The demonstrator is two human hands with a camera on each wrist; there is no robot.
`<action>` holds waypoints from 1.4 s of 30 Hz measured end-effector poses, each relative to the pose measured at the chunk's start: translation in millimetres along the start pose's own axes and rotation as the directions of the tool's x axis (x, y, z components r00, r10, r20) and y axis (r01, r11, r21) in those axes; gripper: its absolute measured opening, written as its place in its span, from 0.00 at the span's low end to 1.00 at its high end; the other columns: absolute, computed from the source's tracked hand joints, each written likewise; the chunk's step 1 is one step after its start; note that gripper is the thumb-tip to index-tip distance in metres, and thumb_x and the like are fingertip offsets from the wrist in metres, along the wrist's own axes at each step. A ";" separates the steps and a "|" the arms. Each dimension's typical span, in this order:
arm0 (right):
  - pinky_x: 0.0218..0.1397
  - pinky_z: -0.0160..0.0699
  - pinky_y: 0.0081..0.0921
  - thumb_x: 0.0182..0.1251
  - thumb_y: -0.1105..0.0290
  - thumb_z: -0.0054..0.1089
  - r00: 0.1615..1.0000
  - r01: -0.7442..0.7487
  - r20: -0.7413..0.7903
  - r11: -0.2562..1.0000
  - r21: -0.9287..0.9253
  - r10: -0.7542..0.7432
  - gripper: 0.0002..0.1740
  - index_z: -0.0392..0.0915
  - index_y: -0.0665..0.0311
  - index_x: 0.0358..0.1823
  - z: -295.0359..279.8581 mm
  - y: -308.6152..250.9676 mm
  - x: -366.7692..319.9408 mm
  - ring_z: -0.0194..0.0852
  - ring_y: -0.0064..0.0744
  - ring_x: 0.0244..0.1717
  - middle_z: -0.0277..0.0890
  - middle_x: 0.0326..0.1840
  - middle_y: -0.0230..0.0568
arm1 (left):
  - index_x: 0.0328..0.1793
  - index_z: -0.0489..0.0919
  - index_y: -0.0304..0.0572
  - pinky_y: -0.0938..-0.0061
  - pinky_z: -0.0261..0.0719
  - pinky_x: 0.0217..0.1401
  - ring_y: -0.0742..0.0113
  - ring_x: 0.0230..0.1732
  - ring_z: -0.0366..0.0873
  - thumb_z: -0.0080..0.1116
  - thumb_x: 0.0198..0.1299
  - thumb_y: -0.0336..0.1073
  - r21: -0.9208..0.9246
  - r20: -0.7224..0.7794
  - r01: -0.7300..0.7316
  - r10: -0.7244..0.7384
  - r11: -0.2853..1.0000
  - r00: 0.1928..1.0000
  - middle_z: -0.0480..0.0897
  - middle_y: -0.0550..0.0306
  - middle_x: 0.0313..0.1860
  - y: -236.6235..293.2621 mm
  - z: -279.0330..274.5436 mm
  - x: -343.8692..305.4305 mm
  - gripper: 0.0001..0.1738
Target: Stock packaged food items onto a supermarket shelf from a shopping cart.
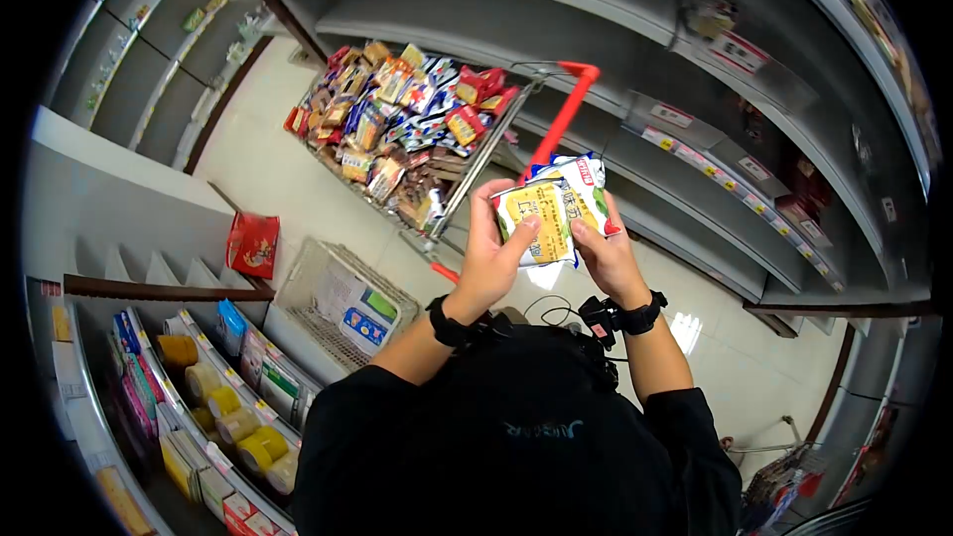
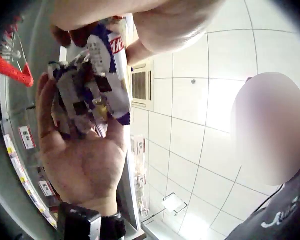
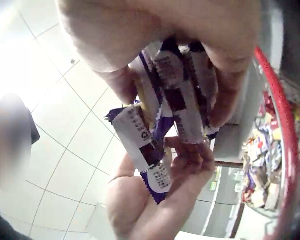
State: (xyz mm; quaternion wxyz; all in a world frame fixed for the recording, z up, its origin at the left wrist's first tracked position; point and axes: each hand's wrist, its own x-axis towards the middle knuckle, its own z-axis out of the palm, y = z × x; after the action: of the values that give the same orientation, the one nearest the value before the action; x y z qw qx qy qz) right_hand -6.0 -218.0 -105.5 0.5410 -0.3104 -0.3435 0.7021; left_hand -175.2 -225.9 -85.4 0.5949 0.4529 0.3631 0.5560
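Note:
Both hands hold a small bundle of snack packets in front of the chest. Foremost in the head view is a white packet with a yellow label (image 1: 536, 206); behind it overlaps another packet with a red logo (image 1: 590, 172). My left hand (image 1: 486, 263) grips the left side of the bundle, thumb on the front. At the opposite side my right hand (image 1: 615, 263) grips it, its thumb also on the front. The left wrist view shows the packets' crimped wrappers (image 2: 110, 75) between the hands. Printed white backs with dark blue ends (image 3: 132, 132) hang beneath in the right wrist view.
Ahead stands a shopping cart heaped with packaged snacks (image 1: 397, 119), its red handle (image 1: 566, 119) close beyond the hands. Grey shelves (image 1: 476, 15) with price tags line the far and right sides. A white basket (image 1: 342, 293) and tape rolls (image 1: 238, 422) are at left.

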 end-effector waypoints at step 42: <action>0.66 0.66 0.29 0.41 0.65 0.72 0.966 0.192 0.210 0.129 -0.973 0.149 0.49 0.59 0.70 0.68 -250.2 -397.2 269.0 0.70 0.36 0.59 0.72 0.57 0.50 | 0.64 0.73 0.40 0.59 0.65 0.68 0.45 0.63 0.69 0.68 0.47 0.41 0.687 0.573 -0.692 0.422 0.220 0.703 0.75 0.42 0.61 -3.0 260.0 410.6 0.36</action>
State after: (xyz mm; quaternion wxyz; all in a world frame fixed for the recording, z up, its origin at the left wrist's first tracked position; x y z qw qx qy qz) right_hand 353.4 151.4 59.3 0.1616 -0.4912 -0.7917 0.3252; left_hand 117.5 145.7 25.9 0.0746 0.8567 0.3194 0.3982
